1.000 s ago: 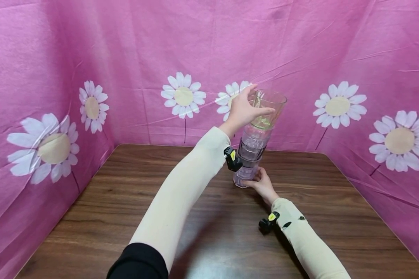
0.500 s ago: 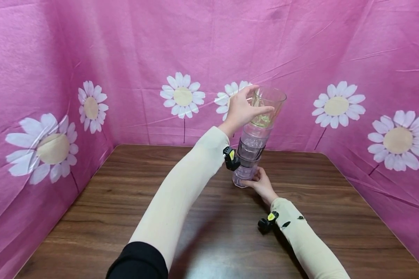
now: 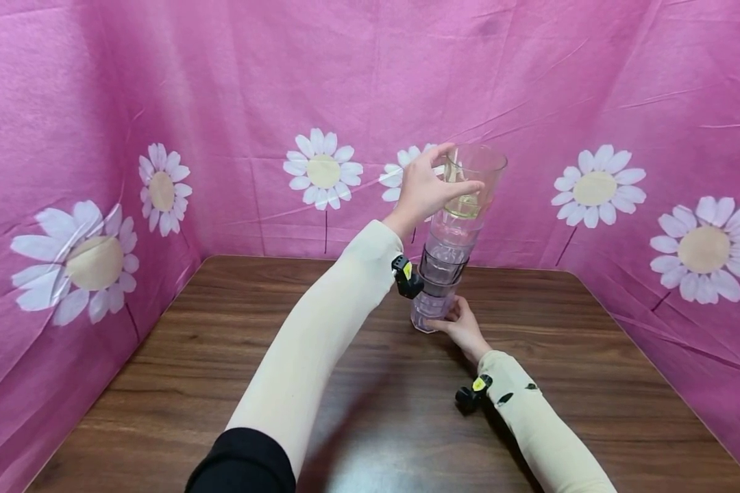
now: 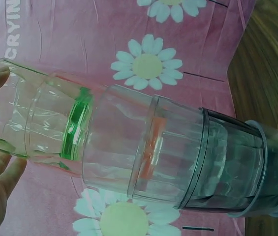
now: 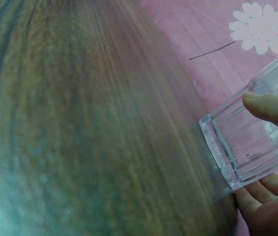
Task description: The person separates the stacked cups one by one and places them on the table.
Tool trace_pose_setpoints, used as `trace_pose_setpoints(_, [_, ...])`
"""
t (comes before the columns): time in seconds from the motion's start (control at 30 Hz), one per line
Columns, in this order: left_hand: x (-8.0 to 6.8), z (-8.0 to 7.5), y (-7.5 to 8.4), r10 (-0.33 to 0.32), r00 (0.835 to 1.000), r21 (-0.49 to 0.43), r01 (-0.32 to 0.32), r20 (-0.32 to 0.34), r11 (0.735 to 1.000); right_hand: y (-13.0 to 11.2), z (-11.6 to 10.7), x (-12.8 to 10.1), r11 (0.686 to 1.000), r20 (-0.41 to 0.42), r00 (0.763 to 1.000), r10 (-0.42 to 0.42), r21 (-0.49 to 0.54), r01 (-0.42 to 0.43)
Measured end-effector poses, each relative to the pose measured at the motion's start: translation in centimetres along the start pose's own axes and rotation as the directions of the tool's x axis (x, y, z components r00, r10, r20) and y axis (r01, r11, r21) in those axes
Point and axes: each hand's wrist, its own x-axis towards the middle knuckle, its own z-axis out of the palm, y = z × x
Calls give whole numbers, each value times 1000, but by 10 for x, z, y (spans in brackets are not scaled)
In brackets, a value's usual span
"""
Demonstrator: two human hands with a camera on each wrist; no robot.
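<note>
A tall column of nested see-through tumblers leans slightly to the right in the head view. My left hand (image 3: 422,192) holds the uppermost tumbler, a green-tinted one (image 3: 492,177), with thumb and fingers spread around its sides. Below it the left wrist view shows a pinkish tumbler (image 4: 45,98), a clear one (image 4: 111,142) and a smoky grey one (image 4: 232,162). The lowest is a pale purple tumbler (image 3: 425,318) with a faceted base, down at the tabletop. My right hand (image 3: 465,330) grips that one low on its side, thumb in front and fingers behind.
The brown wood-grain table (image 3: 253,329) carries the stack toward its back edge. Pink cloth (image 3: 234,82) printed with large white daisies hangs along the back and both sides. Black wrist cameras sit on both pale sleeves (image 3: 327,315).
My left hand has risen a little, and the green tumbler's rim and base stand higher with it. My right hand and the purple tumbler stay in place.
</note>
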Motion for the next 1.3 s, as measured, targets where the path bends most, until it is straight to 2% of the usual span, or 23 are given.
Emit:
trace_pose_setpoints(0.2, [2, -6, 4, 1, 997, -67, -6, -83, 998, -1, 0, 1, 1000, 5, 1000, -5, -6, 5])
trace_pose_setpoints(0.33, [4, -12, 9, -12, 992, -153, -7, -123, 988, -1, 1, 0, 1000, 7, 1000, -13, -7, 13])
trace_pose_setpoints(0.53, [4, -26, 16, 14, 987, -246, -54, -162, 968, -4, 2, -1, 1000, 4, 1000, -9, 13, 9])
trace_pose_setpoints(0.7, [3, -41, 14, 28, 982, -261, -77, -186, 962, -5, 2, 1, 999, 19, 1000, 11, 50, -12])
trace_pose_setpoints(0.83, [1, -52, 7, -5, 983, -280, -47, -184, 959, -10, 1, -2, 998, 26, 999, 20, 53, -22])
trace_pose_setpoints(1.03, [-6, -70, -5, -29, 984, -237, -14, -176, 971, -30, 4, -18, 1000, 26, 1000, 6, 25, -7])
trace_pose_setpoints(1.13, [-9, -79, -11, -42, 984, -229, 2, -171, 973, -17, 2, -10, 999, 16, 1000, 16, 33, -17])
trace_pose_setpoints(1.3, [-15, -90, -19, -26, 980, -215, -17, -197, 976, -2, 0, -1, 999, 8, 1000, 13, 31, -13])
